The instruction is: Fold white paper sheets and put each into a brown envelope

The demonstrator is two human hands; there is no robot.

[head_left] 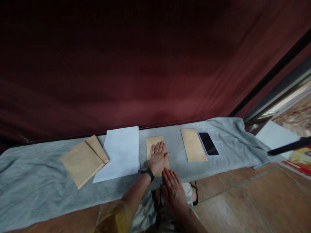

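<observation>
My left hand (pixel 158 158), with a black band on its wrist, lies flat and open on a brown envelope (pixel 153 142) in the middle of the grey cloth (pixel 36 174) that covers a low table. Just in front of that envelope, my right hand (pixel 173 189) rests flat with fingers stretched at the cloth's near edge. It holds nothing. A white sheet of paper (pixel 121 152) lies directly to the left of the envelope.
A stack of brown envelopes (pixel 84 159) lies at the left. Another brown envelope (pixel 193 144) and a dark phone (pixel 208 144) lie at the right. A dark red curtain (pixel 145 64) hangs behind. White paper (pixel 275 135) and a black bar (pixel 289 146) sit far right over tiled floor (pixel 255 200).
</observation>
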